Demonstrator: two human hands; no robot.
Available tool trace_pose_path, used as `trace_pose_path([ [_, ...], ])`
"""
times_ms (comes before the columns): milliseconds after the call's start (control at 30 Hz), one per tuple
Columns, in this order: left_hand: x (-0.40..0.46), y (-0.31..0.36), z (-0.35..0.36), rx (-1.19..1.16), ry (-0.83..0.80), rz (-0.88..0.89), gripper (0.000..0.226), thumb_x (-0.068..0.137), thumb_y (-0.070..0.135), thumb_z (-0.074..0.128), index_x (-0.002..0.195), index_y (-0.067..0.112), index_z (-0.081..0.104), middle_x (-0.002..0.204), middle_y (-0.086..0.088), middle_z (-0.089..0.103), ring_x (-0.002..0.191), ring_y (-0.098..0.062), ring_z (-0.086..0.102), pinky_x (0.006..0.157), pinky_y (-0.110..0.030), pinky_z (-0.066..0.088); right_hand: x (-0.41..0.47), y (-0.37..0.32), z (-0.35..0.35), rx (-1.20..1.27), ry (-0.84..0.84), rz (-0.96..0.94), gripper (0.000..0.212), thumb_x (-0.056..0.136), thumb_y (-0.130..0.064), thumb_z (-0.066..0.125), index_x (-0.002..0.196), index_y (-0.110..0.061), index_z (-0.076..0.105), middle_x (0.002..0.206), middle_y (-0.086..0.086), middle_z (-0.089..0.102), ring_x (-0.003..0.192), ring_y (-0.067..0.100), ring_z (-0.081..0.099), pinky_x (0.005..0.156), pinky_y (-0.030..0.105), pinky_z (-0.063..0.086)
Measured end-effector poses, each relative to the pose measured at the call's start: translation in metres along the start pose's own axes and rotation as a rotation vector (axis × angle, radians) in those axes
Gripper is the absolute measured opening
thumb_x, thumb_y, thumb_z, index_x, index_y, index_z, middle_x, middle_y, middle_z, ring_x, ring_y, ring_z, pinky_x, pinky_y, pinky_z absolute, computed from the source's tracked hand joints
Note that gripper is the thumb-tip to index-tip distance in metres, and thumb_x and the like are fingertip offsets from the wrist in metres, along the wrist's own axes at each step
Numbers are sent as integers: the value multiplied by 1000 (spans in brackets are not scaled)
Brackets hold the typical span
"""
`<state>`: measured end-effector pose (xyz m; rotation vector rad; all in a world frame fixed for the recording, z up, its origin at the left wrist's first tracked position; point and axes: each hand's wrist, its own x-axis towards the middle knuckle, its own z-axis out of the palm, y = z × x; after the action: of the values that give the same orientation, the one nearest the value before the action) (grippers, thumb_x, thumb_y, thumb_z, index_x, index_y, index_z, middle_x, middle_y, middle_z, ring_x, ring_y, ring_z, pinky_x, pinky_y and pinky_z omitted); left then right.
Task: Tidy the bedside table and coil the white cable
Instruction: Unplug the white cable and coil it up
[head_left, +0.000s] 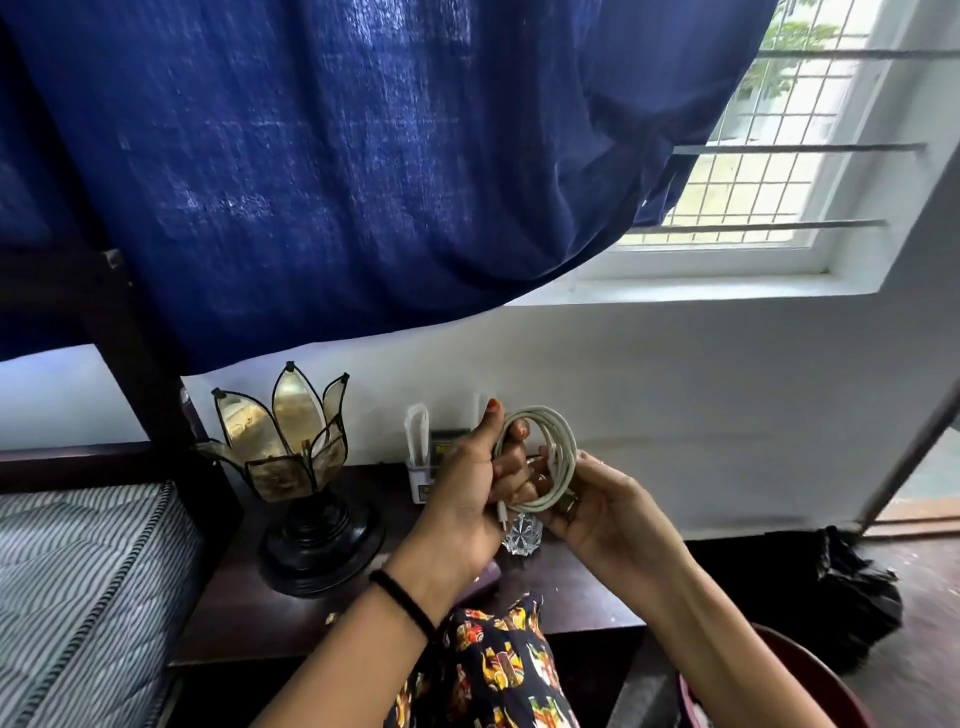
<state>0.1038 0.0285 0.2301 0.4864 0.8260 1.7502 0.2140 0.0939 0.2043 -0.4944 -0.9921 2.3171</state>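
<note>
The left hand (470, 478) has its fingers (511, 473) hooked through the loops of the cable (563, 457), thumb up beside them, so the coil hangs around those fingers and stands nearly upright, its open face turned toward the person. The right hand (605, 512) cups the coil's lower right edge from outside, its fingers curled and pressed on the bundled strands near a metal plug end; exactly how many strands they pinch cannot be told. A second short plug end (501, 514) pokes down below the left palm, loose from the loops.

The coil is held in the air between both hands, above the table (291, 618) and just over a small glass piece (522, 532). The loose end lies below and left of the loops, nearer the left hand, so tucking it in would probably fall to that side while the right hand steadies the ring. A lamp (291, 457) stands well left; a white holder (420, 462) sits behind the hands by the wall.
</note>
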Motion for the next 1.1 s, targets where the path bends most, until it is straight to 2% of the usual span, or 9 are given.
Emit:
trace_pose_path([
  [167,16,-24,-12,111,144,33,40,98,35,40,65,14,48,36,11,26,28,-1,19,32,-15,18,2,7,-18,-46,81,54,32,79,-39,61,81,-9,70,78,8,68,72,19,63,75,31,49],
  [267,25,-43,-27,146,223,21,40,98,35,42,63,15,47,36,11,27,28,0,19,34,-14,16,3,19,-32,-175,89,42,29,72,-31,71,91,-10,72,83,8,72,72,17,66,66,24,55],
  [367,30,-67,-42,214,299,-28,40,97,38,42,64,16,48,36,12,29,29,0,21,35,-15,16,2,34,-48,-198,113,101,23,76,-23,69,94,-9,71,84,12,73,69,20,70,56,28,56],
  [600,29,-116,-74,267,369,-179,38,99,33,38,67,13,43,35,11,31,25,1,22,29,-11,18,-1,82,-83,-16,210,135,21,76,-10,59,89,3,70,82,21,73,68,23,71,60,25,58],
  [767,38,-130,-87,265,413,-259,39,99,31,38,67,11,44,30,9,37,21,1,29,27,-9,22,5,102,-96,50,259,148,20,77,-11,58,81,-3,76,81,16,74,69,19,72,65,25,59],
  [833,47,-132,-91,243,429,-291,39,99,31,39,67,10,45,32,10,34,22,1,25,28,-9,20,11,103,-101,63,292,165,19,76,-12,58,81,-6,75,78,12,75,66,16,71,66,25,58],
  [933,57,-136,-100,255,419,-353,39,100,30,39,67,9,46,34,9,29,23,0,20,30,-10,17,18,101,-108,101,349,251,18,72,-21,64,79,-12,77,72,2,71,68,13,65,77,29,51],
  [1000,62,-138,-106,277,395,-380,39,100,30,40,68,8,47,36,9,29,25,0,20,31,-11,19,21,99,-112,59,351,291,19,71,-21,66,85,-13,77,74,0,70,72,12,62,76,28,50],
  [1100,69,-139,-114,316,345,-402,39,99,30,41,68,7,51,36,9,32,26,-1,22,32,-11,25,27,99,-118,-113,339,253,30,78,0,64,107,-7,66,83,7,70,71,17,63,70,26,53],
])
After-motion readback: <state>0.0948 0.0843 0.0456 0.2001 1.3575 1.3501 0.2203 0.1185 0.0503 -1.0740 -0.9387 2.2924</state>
